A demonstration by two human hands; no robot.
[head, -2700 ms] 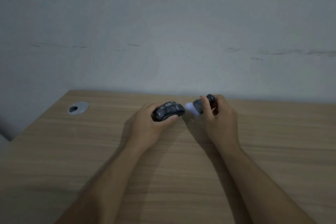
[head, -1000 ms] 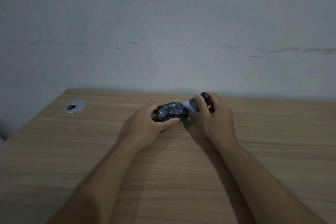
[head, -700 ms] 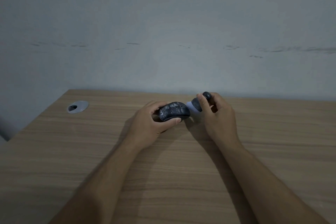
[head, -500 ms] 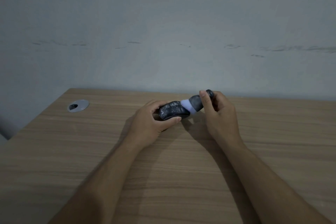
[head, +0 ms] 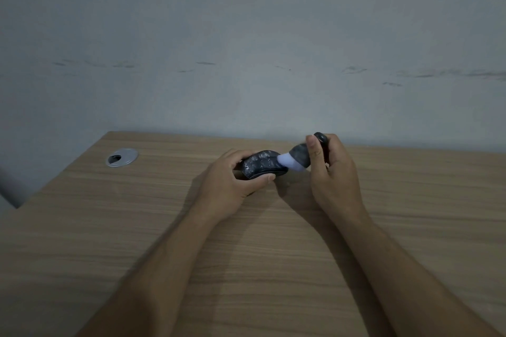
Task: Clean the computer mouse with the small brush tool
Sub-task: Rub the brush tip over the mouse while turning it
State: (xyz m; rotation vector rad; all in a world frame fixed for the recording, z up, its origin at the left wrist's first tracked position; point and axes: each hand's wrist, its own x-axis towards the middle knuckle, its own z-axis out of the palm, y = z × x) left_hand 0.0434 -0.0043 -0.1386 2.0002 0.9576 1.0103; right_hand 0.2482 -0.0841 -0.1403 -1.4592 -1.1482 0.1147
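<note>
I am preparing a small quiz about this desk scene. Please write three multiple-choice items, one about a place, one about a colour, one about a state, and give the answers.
1. Where does the round metal grommet sit on the desk?
A. Far left part, near the wall
B. Between the two hands
C. Near right edge

2. What colour are the bristles of the brush?
A. Red
B. Pale whitish
C. Green

3. What is the state of the mouse?
A. Lying alone on the desk
B. Held in the left hand, with the bristles against its end
C. Held in the right hand

Answers:
1 A: the grommet lies far to the left of the left hand.
2 B: the tuft looks pale next to the dark handle.
3 B: the left hand grips the mouse, while the right hand holds the brush.
</note>
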